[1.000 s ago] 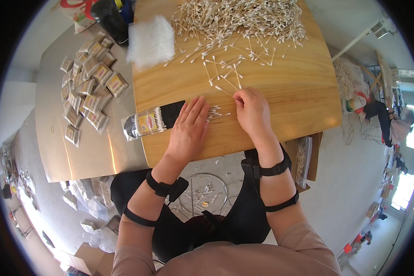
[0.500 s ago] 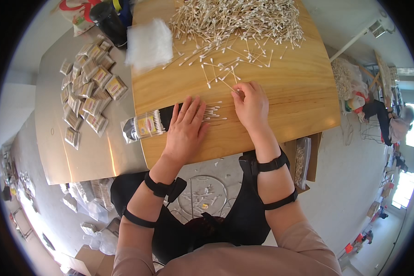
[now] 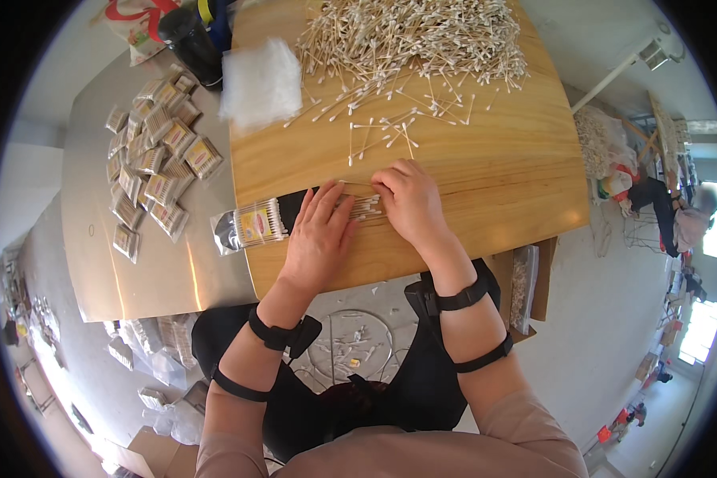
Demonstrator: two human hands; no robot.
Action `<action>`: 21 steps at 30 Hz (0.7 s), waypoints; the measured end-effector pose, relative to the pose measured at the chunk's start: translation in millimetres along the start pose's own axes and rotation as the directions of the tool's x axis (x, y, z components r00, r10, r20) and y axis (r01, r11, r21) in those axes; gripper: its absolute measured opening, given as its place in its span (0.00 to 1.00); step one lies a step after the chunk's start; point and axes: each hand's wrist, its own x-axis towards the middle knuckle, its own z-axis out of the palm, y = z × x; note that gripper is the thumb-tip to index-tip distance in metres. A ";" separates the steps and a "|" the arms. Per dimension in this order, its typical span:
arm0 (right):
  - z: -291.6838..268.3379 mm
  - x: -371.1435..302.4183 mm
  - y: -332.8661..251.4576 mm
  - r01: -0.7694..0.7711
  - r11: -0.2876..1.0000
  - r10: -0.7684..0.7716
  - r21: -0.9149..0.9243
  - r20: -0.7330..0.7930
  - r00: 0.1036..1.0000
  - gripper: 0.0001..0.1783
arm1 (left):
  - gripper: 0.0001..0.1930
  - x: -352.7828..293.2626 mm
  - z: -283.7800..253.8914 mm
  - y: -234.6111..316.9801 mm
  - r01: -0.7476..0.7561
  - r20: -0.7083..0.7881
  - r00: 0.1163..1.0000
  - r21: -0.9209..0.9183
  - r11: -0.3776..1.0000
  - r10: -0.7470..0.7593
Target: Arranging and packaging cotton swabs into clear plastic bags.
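My left hand (image 3: 319,235) lies flat, fingers stretched out, over a black strip (image 3: 292,205) and a row of cotton swabs (image 3: 366,209). The ends of those swabs stick out to the right of its fingers. Left of it, a clear bag with a yellow label (image 3: 255,225) holds more swabs, upright side by side, and hangs slightly past the wooden edge. My right hand (image 3: 410,205) pinches a single cotton swab (image 3: 358,188) by one end, just above the row. The swab's other end reaches my left fingertips.
A big heap of loose cotton swabs (image 3: 422,40) covers the far side of the wooden table (image 3: 486,171), with strays in front. Clear plastic bags (image 3: 261,84) are stacked at its left. Filled swab packs (image 3: 159,151) lie on the metal table (image 3: 95,275) beside a black cup (image 3: 190,46).
My right hand has come left and nearer to me, bringing one swab from the strays to the row beside my left hand. The left hand has hardly moved.
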 end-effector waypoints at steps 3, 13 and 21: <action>2.9 -1.6 8.1 -0.010 1.000 0.009 0.005 0.086 0.996 0.09 | 0.18 0.0 2.3 1.2 0.005 0.015 1.000 0.009 1.000 -0.006; 12.0 11.9 -5.0 0.021 0.999 -0.023 -0.029 -0.060 0.998 0.07 | 0.17 -2.8 0.9 1.2 -0.012 0.011 1.000 0.045 0.999 0.011; 13.6 13.4 2.4 -0.120 0.992 0.125 0.040 -0.147 0.981 0.06 | 0.15 -0.7 -2.0 1.4 -0.029 -0.034 0.999 0.017 0.999 0.030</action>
